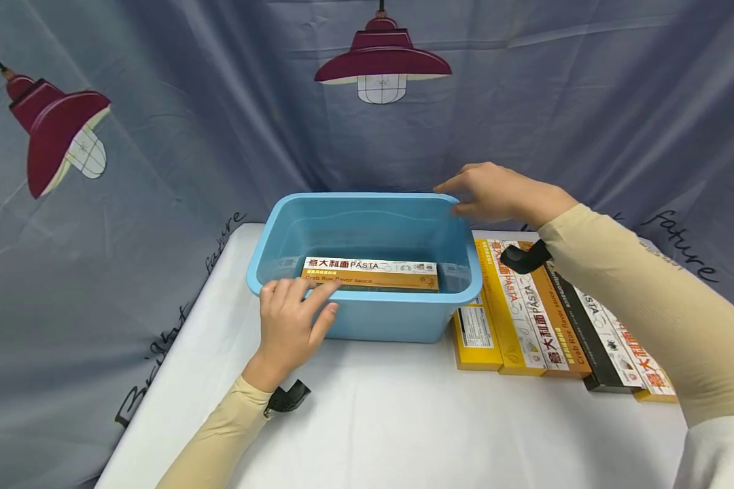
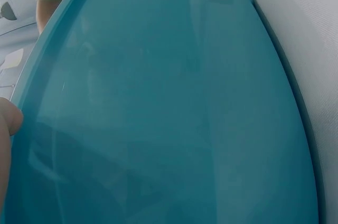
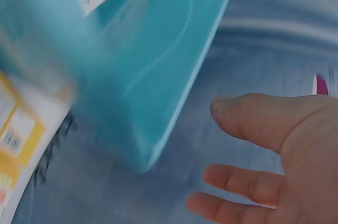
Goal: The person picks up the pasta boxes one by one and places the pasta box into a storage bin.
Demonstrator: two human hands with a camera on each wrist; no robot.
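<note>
A blue plastic tub [image 1: 379, 318] stands on the white table, with a pasta box [image 1: 370, 275] lying lengthwise inside it. My left hand [image 1: 290, 326] is at the tub's near left rim, gripping it: the fingers reach over the edge and the thumb is on the outer side. In the left wrist view the tub's outer wall [image 2: 153, 97] fills most of the picture, and only the thumb [image 2: 8, 121] shows at the rim. Near the far right corner my right hand [image 1: 501, 193] is spread with nothing in it. The right wrist view shows its thumb and fingers [image 3: 248, 182] apart from the tub.
Several pasta boxes [image 1: 520, 305] in yellow, orange and black lie side by side right of the tub, partly beneath my right forearm. A grey-blue curtain [image 1: 220, 102] printed with lamps hangs behind the table. White tabletop [image 1: 367, 421] extends in front of the tub.
</note>
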